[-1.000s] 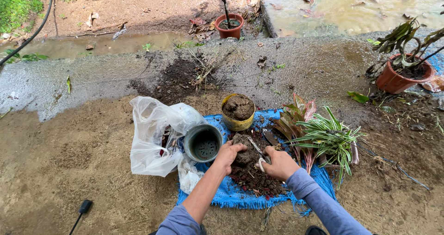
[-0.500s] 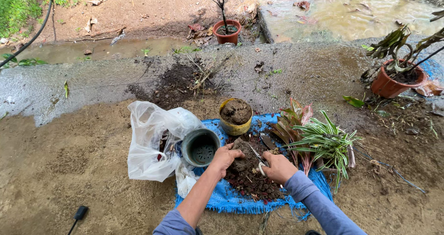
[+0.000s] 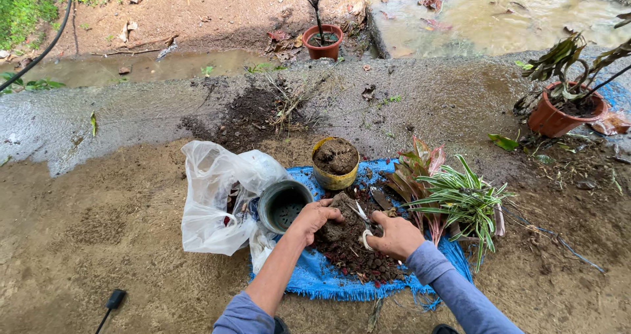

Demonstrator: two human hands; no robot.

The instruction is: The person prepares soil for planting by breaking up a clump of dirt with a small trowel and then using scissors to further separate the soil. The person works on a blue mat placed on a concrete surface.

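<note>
Little had shifted vs the earlier frames: both hands stayed over the same heap, the view only drifted a bit, and the left hand (image 3: 315, 217) sat a touch further onto the clump.

Left hand was cupped over a soil clump (image 3: 343, 210) at the top of the soil heap (image 3: 351, 245), fingers closed on it. Right hand (image 3: 393, 235) was wrapped round the white handles of scissors (image 3: 363, 223), blades pointing up-left toward the clump. Hands were close, not touching. Heap lay on a blue tarp (image 3: 315, 275), w/ an empty dark-green pot (image 3: 284, 206) just left of the left hand and a crumpled white plastic bag (image 3: 213, 199) beyond that. A yellow pot (image 3: 335, 163) full of soil stood just behind the heap; striped-leaf plants (image 3: 460, 199) and a red-leaved plant (image 3: 417, 166) lay to the right on the tarp.

Handling, my read: the clump looked damp, dark, prob. root-bound, so fairly heavy for its bulk, soft and crumbly, likely to shed bits if squeezed hard. Best held from the side and under w/ a cupped palm, not pinched at the top. Scissors: stiff, maybe slick w/ mud, so grip thru the loops.
</note>
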